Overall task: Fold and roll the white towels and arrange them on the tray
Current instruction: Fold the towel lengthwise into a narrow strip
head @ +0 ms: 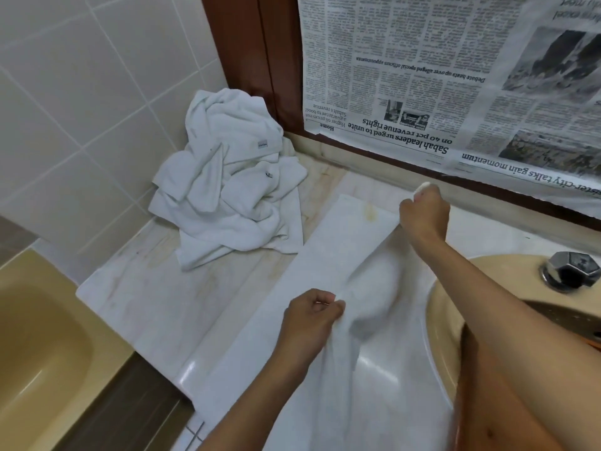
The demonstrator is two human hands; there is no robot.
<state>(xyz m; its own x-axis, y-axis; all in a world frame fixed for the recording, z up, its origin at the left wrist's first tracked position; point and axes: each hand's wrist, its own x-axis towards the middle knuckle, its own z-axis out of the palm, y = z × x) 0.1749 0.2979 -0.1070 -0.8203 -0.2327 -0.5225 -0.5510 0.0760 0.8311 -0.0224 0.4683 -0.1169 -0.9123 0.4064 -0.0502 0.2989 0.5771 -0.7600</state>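
A person stands at a bathroom counter (156, 288) and holds one white towel (374, 288) stretched between both hands in the middle of the frame. The right hand (422, 213), a little above centre right, is closed into a fist and pinches a corner of the towel, which shows above the knuckles. The left hand (309, 320), at lower centre, has its fingers curled tight round the opposite edge, and the cloth hangs down from it. The two grips are apart probably to pull the towel straight, so that it can be laid flat for folding. The cloth between the hands is blurred.

Under the towel lies a long flat white rectangle (312, 255) with a yellowish stain near its far end; it cannot be told whether this is the tray or another laid cloth. The rest of the white towels wait in a loose pile (227, 183) at the upper left, pushed against the tiled wall, probably to leave the working space free. A beige basin (439, 320) with a metal tap handle (570, 270) is at the right. A newspaper (422, 76) covers the wall at the upper right.
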